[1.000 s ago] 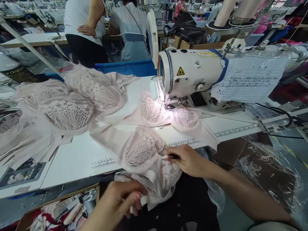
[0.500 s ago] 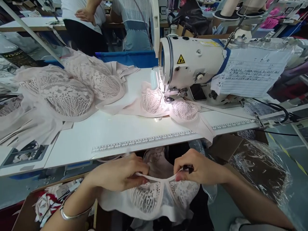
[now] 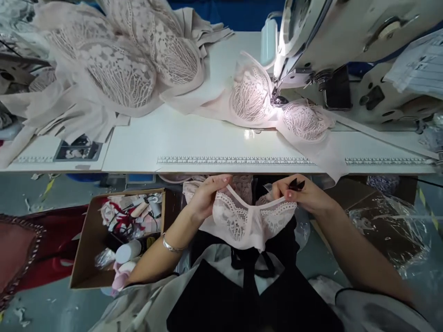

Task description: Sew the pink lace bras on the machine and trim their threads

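Note:
A pale pink lace bra hangs over my lap, just below the table's front edge. My left hand pinches its top edge on the left side. My right hand pinches the top edge on the right and also holds a small black tool that I cannot make out. The upper band is stretched between the two hands. A second lace bra lies on the white table under the lit needle of the white sewing machine.
A heap of pink lace bras covers the table's back left. A printed ruler strip runs along the front edge. An open cardboard box of scraps and spools stands on the floor at left. Clear plastic wrap lies at right.
The view has tilted down and closer. Both hands drew the bra off the table's edge into my lap and now hold its top band stretched between them.

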Action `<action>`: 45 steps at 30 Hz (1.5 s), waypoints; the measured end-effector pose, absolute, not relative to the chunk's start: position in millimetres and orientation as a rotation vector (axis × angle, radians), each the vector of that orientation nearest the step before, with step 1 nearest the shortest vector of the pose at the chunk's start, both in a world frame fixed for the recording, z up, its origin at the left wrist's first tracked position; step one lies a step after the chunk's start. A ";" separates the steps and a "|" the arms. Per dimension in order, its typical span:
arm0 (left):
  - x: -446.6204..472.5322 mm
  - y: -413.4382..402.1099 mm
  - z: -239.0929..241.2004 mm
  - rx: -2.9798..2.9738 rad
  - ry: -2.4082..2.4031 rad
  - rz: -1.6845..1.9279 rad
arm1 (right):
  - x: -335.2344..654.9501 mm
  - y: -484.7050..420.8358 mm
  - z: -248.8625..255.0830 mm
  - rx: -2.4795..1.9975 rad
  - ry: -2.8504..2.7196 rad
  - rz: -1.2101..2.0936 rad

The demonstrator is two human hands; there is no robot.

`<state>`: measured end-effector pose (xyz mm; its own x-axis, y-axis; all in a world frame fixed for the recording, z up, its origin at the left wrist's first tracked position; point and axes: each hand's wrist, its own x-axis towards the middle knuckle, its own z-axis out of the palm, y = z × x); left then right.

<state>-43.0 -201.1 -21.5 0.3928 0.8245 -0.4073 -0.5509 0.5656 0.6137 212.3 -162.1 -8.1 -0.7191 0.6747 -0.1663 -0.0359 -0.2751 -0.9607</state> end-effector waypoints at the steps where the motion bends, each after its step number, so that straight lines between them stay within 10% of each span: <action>1: -42.1 -201.3 -22.2 0.391 0.727 0.915 | 211.3 -164.1 -12.6 -0.788 -1.433 2.073; 22: -44.1 -208.8 -22.7 0.399 0.632 0.953 | 210.8 -172.4 -41.8 -0.597 -1.074 2.249; 32: -18.0 -189.9 -8.1 0.450 0.621 0.786 | 198.2 -161.5 6.7 -0.652 -2.248 1.802; 38: -20.9 -184.8 18.6 1.245 0.845 1.043 | 227.2 -172.4 47.4 -0.242 -2.172 1.773; 45: 0.1 -224.4 19.6 1.999 0.858 1.139 | 228.6 -199.3 45.8 -1.042 -1.904 1.460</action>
<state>0.1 -224.4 19.6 0.4018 0.7984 0.4485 0.2107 -0.5573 0.8032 228.6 -199.3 45.8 -0.5689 0.8209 -0.0491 0.2604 0.1232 -0.9576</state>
